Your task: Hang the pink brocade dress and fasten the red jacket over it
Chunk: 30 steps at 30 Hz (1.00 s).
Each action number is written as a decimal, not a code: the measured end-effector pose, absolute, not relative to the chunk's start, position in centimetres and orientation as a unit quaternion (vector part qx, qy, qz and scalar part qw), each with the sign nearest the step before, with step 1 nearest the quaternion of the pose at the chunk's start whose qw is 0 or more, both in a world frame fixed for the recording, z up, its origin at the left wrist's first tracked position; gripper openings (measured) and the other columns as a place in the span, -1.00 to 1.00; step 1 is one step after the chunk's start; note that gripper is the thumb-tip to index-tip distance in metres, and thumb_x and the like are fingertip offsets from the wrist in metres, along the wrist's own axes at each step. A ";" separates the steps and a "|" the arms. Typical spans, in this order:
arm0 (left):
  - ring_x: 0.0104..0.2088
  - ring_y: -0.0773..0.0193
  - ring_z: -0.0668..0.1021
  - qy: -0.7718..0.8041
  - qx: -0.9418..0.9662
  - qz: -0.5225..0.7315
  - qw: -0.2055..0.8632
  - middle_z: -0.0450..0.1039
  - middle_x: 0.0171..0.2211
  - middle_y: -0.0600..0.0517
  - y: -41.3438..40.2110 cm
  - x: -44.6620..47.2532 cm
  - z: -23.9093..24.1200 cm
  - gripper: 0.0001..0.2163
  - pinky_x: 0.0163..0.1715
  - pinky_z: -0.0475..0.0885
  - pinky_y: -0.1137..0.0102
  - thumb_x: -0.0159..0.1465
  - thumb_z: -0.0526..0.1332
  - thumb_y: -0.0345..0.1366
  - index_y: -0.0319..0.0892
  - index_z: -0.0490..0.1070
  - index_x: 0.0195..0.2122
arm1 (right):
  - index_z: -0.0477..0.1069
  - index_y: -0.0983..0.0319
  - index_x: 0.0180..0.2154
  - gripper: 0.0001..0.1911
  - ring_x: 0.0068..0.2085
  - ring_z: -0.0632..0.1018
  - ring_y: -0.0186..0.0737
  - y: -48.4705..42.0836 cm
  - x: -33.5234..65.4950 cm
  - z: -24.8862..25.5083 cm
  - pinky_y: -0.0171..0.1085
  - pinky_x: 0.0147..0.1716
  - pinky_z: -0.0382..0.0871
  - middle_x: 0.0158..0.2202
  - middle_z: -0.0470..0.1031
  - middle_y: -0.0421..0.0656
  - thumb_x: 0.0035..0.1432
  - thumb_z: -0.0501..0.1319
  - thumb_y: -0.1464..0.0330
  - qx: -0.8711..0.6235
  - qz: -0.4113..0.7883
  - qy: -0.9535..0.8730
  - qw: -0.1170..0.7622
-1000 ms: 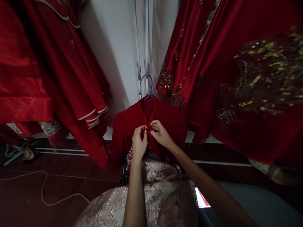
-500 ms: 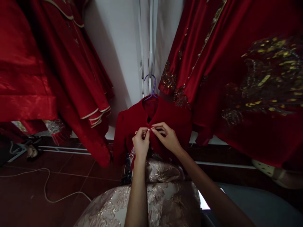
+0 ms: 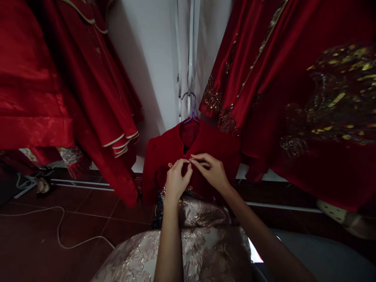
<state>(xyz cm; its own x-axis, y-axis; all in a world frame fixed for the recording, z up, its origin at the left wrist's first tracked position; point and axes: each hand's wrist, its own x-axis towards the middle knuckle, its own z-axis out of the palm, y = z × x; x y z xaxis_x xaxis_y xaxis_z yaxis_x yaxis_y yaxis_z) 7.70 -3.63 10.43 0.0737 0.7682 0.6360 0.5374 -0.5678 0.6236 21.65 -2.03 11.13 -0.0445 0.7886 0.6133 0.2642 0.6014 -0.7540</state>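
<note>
Centrally, the jacket hangs on a purple hanger against the white rail. Its front opening runs vertically down from the collar, directly ahead of both hands. The left hand is closed in a pinch on the left edge of the opening and the right hand pinches the right edge. Both are equally near, with fingertips meeting at a small beaded button just below the collar, well under the hanger hook.
</note>
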 end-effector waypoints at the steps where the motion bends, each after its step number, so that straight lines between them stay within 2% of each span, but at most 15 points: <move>1: -0.22 0.31 0.48 0.451 0.724 0.510 0.112 0.45 -0.25 0.01 -3.6 7.7 10.4 -0.86 -0.15 0.34 0.42 0.23 0.06 -0.32 -0.12 0.35 -0.22 | 0.47 0.16 -0.21 -0.77 -0.18 0.52 -0.20 -2.0 21.7 11.2 -0.18 -0.23 0.51 -0.21 0.50 -0.13 0.07 0.19 0.26 -0.384 0.229 -0.686 0.575; 22: -0.23 0.30 0.49 0.455 0.736 0.489 0.111 0.44 -0.24 0.01 -3.4 7.6 10.1 -0.85 -0.18 0.34 0.43 0.27 0.02 -0.32 -0.13 0.34 -0.21 | 0.48 0.16 -0.15 -0.71 -0.16 0.51 -0.23 -1.6 21.8 11.2 -0.24 -0.18 0.52 -0.18 0.45 -0.13 0.04 0.22 0.27 -0.363 0.250 -0.706 0.554; 30: -0.29 0.31 0.47 0.450 0.748 0.478 0.101 0.41 -0.32 0.00 -3.3 7.6 9.9 -0.84 -0.24 0.32 0.45 0.28 -0.01 -0.33 -0.15 0.34 -0.25 | 0.47 0.16 -0.16 -0.73 -0.16 0.51 -0.24 -1.3 22.2 11.0 -0.21 -0.15 0.51 -0.16 0.43 -0.14 0.04 0.22 0.29 -0.356 0.279 -0.710 0.540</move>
<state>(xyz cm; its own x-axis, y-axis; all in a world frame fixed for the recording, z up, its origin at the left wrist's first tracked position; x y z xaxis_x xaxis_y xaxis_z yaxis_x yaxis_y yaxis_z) 7.62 -3.29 9.90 0.1391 0.7692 0.6237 0.5758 -0.5752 0.5811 22.19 -1.27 10.99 -0.1625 0.8070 0.5677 0.2048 0.5904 -0.7807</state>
